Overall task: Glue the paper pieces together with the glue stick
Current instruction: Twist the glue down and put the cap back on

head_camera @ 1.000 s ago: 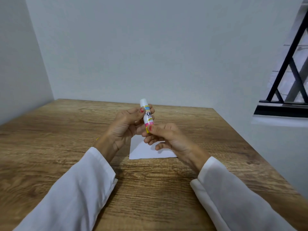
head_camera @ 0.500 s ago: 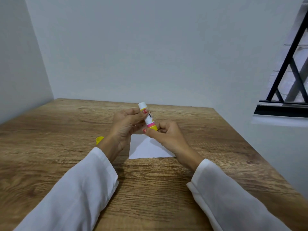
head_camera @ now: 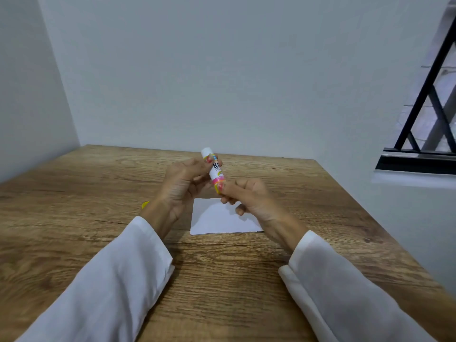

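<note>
A glue stick (head_camera: 215,170) with a white body, pink band and yellow base is held above the table, white tip up and tilted left. My left hand (head_camera: 183,182) grips its upper body. The thumb and fingers of my right hand (head_camera: 249,196) pinch its yellow base. No cap is on the tip. A white sheet of paper (head_camera: 217,218) lies flat on the wooden table (head_camera: 74,206) right below both hands, partly hidden by them.
A small yellow object (head_camera: 145,205), possibly the cap, peeks out on the table behind my left wrist. Grey walls close the left and far sides. A window with black bars (head_camera: 431,99) is at the right.
Both hands stayed together on the glue stick, dipping slightly and coming back up. My right fingers shifted around the yellow base. The paper has not moved.
</note>
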